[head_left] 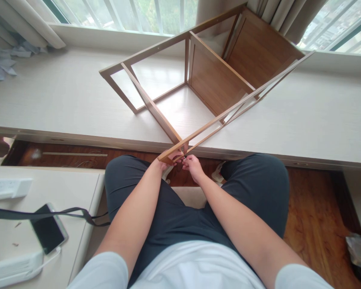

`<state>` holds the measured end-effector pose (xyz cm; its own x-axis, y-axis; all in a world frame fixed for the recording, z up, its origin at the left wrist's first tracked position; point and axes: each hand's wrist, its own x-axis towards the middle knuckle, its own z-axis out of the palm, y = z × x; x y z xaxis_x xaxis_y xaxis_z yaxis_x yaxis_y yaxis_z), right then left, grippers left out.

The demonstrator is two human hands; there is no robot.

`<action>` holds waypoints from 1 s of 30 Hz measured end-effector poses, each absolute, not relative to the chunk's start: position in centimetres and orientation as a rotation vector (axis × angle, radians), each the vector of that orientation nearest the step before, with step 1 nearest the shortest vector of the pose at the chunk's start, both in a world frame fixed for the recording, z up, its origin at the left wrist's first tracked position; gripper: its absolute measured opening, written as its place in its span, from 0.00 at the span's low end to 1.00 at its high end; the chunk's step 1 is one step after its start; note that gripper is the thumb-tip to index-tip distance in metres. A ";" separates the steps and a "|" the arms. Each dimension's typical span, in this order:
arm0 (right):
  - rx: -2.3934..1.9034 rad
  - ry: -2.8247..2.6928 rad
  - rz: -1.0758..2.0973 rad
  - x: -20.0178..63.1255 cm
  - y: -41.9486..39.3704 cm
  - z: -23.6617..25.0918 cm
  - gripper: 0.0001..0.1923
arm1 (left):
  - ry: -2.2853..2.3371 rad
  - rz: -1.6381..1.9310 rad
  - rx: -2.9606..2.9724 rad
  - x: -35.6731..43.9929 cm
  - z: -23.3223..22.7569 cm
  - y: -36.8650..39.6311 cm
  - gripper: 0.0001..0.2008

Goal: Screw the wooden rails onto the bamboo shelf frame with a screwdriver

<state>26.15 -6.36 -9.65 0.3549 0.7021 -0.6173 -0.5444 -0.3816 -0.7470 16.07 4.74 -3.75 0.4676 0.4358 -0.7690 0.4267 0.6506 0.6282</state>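
A brown wooden shelf frame point(152, 106) lies on its side across the pale window ledge, its near corner sticking out past the ledge's front edge over my lap. My left hand point(169, 157) is closed around that near corner, partly hidden under the rail. Just to its right, my right hand point(193, 166) is closed in a pinch beside the joint where a crossbar meets the rail. Something small and thin seems to be between its fingertips, too small to name. Two solid wooden panels point(218, 80) fill the frame's far part.
The window ledge point(63, 92) runs across in front of me, with curtains point(282, 18) behind. At left, a white cabinet top point(81, 184) holds a phone point(49, 228), power strips point(15, 267) and a black strap point(75, 210). A bag point(359, 253) lies at lower right.
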 end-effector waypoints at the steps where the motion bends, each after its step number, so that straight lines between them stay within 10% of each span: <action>1: -1.443 -0.156 1.331 26.2 -6.4 -9.7 0.11 | 1.129 0.009 0.919 16.1 -3.7 4.7 0.08; 30: -1.556 -0.326 1.230 26.4 -6.7 -9.7 0.15 | 1.116 -0.005 0.922 16.1 -3.5 4.7 0.07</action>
<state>26.41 -6.69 -9.75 0.4284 0.7329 -0.5285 -0.3751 -0.3878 -0.8420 16.13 4.74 -3.52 0.4789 0.4271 -0.7670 0.4339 0.6443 0.6297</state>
